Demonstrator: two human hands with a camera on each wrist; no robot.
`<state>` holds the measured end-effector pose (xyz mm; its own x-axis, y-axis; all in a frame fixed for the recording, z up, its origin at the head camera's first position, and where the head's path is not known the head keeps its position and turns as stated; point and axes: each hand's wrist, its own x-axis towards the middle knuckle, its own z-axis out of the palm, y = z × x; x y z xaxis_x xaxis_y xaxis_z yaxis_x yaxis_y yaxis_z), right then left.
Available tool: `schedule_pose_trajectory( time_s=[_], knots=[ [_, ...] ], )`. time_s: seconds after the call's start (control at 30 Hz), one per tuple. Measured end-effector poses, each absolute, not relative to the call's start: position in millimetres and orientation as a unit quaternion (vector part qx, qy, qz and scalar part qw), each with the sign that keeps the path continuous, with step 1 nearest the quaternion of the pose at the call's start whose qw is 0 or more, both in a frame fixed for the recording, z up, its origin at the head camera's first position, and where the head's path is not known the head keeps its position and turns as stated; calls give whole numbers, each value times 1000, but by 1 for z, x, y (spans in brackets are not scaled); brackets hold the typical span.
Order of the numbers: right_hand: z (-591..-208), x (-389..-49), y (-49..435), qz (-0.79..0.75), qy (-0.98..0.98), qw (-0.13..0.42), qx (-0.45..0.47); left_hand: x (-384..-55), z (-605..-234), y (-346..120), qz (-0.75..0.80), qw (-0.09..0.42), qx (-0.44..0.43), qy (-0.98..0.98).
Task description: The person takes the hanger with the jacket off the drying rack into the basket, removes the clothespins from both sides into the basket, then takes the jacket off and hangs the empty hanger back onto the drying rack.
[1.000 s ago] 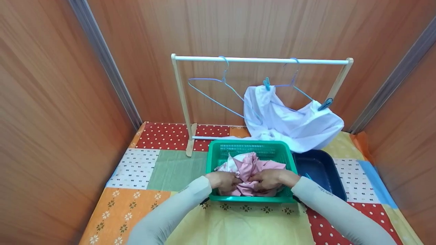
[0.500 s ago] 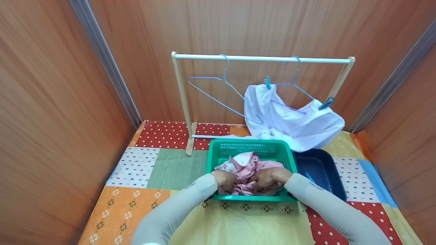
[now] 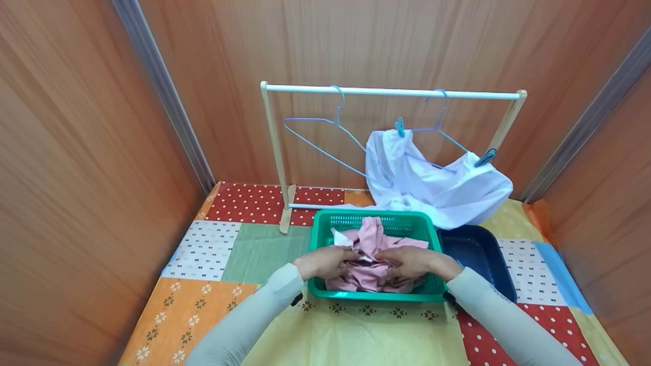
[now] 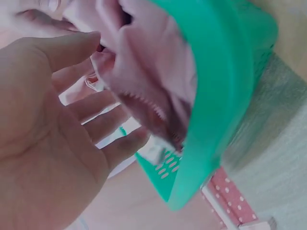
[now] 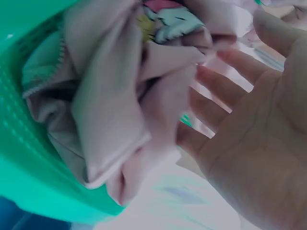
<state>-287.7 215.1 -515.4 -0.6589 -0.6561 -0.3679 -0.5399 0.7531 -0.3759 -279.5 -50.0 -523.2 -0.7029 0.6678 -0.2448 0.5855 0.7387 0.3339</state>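
A crumpled pink garment (image 3: 372, 238) with white parts lies in the green basket (image 3: 377, 296). In the right wrist view this pink garment (image 5: 110, 91) shows a printed coloured picture on one part. My left hand (image 3: 328, 262) is over the left side of the pile, its long fingers fairly straight against the cloth and the thumb apart, as the left wrist view shows. Across from it, my right hand (image 3: 414, 262) touches the garment's right side with extended fingers. Some fingertips are hidden behind folds of cloth.
Behind the basket stands a rack (image 3: 391, 92) with a bare hanger (image 3: 325, 147) and a white cloth (image 3: 432, 188) clipped to a second hanger by two clothespins. A dark blue tray (image 3: 478, 259) sits right of the basket. A patchwork cloth (image 3: 274, 249) covers the table.
Both hands have lifted a little out of the pile and drawn apart, fingers more spread. A fold of the pink garment now stands higher in the middle.
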Motion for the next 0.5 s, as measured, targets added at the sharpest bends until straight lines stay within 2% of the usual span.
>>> schedule_pose_trajectory(
  time_s=[0.2, 0.5],
  knots=[
    [-500, -281, 227, -144, 909, 208, -332, -270, -513, -63, 179, 146, 314, 921],
    [-481, -272, 242, -208, 914, 157, -311, -257, -512, -85, 304, 12, 251, 919]
  ],
)
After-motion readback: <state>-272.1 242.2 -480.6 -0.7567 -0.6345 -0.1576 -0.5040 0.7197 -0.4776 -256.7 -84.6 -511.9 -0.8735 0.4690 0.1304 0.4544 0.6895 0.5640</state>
